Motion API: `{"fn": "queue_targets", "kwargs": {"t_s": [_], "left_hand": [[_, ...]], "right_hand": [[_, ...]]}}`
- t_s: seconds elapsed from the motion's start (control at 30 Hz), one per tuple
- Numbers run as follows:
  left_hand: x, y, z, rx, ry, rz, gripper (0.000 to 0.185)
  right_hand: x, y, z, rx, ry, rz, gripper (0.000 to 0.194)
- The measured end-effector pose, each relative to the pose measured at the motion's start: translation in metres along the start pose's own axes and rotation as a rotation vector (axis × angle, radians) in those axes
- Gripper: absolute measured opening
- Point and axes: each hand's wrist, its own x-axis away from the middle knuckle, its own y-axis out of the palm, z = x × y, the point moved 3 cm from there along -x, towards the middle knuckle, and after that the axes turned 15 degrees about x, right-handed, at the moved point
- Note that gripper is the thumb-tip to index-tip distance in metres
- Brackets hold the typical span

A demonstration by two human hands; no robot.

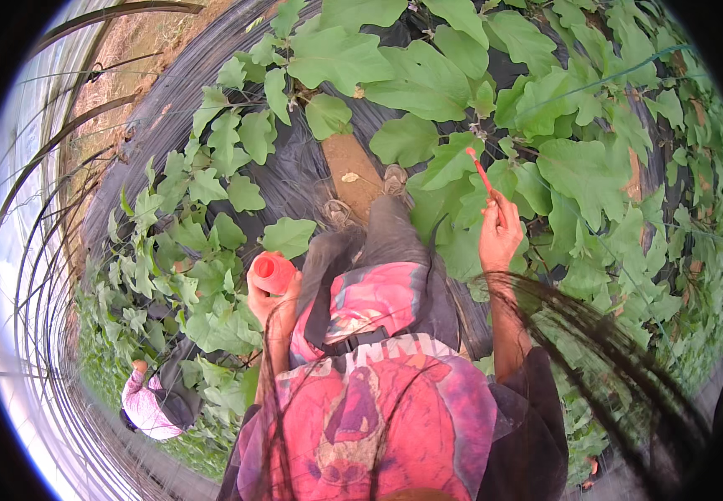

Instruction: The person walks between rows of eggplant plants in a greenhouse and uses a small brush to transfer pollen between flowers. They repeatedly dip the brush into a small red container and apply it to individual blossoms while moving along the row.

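Note:
My left hand [277, 307] grips a small red plastic bottle [281, 273], its uncapped round mouth turned toward the camera. Between the fingers of my right hand [500, 233] is a thin brush [480, 170] with a red tip, pointing up and away from me. That tip is close to a pale purple flower [478, 130] on an eggplant plant; whether they touch I cannot tell. Broad green eggplant leaves [424, 78] spread around and below the brush. What the bottle holds is hard to make out.
Eggplant rows flank a bare soil path [352, 169] between sheets of black plastic mulch [295, 160]. A teal string [612, 78] crosses the plants at right. Bent hoops [35, 250] of a plastic tunnel curve along the left. Another person [151, 404] is among the plants at lower left.

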Motion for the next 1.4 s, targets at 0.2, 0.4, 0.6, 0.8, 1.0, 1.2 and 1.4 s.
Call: {"fn": "queue_targets", "kwargs": {"t_s": [0.2, 0.4, 0.6, 0.8, 1.0, 1.2, 1.4], "left_hand": [[-0.002, 0.005, 0.006, 0.01, 0.051, 0.001, 0.062], [-0.014, -0.001, 0.007, -0.024, 0.064, -0.063, 0.065], [-0.039, 0.004, 0.005, -0.051, 0.056, -0.103, 0.062], [-0.087, 0.009, -0.021, -0.074, 0.007, -0.21, 0.063], [-0.126, 0.013, -0.061, -0.122, -0.03, -0.246, 0.066], [-0.144, 0.016, -0.101, 0.081, -0.192, -0.264, 0.067], [-0.157, 0.03, -0.111, 0.039, -0.167, -0.317, 0.069]], "right_hand": [[-0.005, 0.0, -0.011, -0.033, -0.03, 0.01, 0.022], [-0.006, 0.005, -0.02, -0.047, -0.07, 0.037, 0.022], [-0.002, 0.02, -0.033, 0.02, -0.04, -0.011, 0.022], [-0.025, 0.069, -0.049, 0.256, -0.195, -0.077, 0.023], [-0.057, 0.145, -0.017, 0.485, -0.212, -0.154, 0.024], [-0.076, 0.191, 0.046, 0.792, -0.148, -0.137, 0.026], [-0.094, 0.213, 0.089, 0.913, -0.065, -0.11, 0.031]]}}
